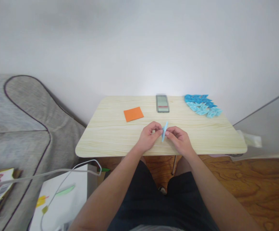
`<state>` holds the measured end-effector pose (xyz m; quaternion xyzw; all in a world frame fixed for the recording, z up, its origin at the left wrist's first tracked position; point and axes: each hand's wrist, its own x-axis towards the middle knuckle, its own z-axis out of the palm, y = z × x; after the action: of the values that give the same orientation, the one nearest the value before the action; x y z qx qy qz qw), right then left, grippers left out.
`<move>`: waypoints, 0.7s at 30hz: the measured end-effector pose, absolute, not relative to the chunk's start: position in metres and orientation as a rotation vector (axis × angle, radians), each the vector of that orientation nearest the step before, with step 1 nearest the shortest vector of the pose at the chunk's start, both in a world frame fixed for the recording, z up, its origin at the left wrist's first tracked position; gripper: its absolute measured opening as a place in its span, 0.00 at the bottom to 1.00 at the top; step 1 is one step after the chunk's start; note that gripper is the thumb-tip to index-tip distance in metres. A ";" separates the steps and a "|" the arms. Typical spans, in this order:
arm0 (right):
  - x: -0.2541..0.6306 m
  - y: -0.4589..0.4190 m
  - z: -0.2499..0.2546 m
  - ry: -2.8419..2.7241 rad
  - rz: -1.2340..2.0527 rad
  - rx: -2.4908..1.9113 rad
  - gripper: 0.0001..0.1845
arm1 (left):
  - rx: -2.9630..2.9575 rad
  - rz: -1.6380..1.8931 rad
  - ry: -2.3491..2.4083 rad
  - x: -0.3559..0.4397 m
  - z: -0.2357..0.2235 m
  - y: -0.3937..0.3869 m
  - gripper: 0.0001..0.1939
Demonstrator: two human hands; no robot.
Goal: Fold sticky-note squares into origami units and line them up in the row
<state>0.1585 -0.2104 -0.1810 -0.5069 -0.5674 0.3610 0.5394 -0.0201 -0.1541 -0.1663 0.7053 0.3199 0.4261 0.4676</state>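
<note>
Above the front half of the table, a small light-blue piece of folded paper (165,131) stands nearly edge-on between my two hands. My left hand (151,136) pinches it from the left with thumb and fingers. From the right, my right hand (179,138) grips the same piece between thumb and forefinger. An orange sheet of paper (133,114) lies flat, beyond my left hand. At the back right of the table are folded paper pieces, a darker blue group (199,99) and a light-blue group (203,109).
A phone (162,103) lies at the back middle of the pale wooden table (105,138), against the white wall. To the left stand a grey sofa (28,112) and a white box (64,192) with a cable (64,170) crossing over it.
</note>
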 end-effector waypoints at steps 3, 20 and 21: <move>0.159 -0.210 -0.180 -1.350 0.865 -1.201 0.15 | 1.741 1.036 0.768 -0.022 -0.163 -0.157 0.08; 0.159 -0.211 -0.175 -1.366 0.864 -1.202 0.11 | 1.807 1.040 0.830 -0.019 -0.161 -0.160 0.09; 0.159 -0.211 -0.175 -1.365 0.865 -1.201 0.11 | 1.795 1.046 0.837 -0.019 -0.161 -0.160 0.08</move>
<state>0.1588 -0.2108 -0.1754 -0.5040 -0.5731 0.3632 0.5345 -0.0192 -0.1602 -0.1607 0.7214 0.3365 0.4204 0.4355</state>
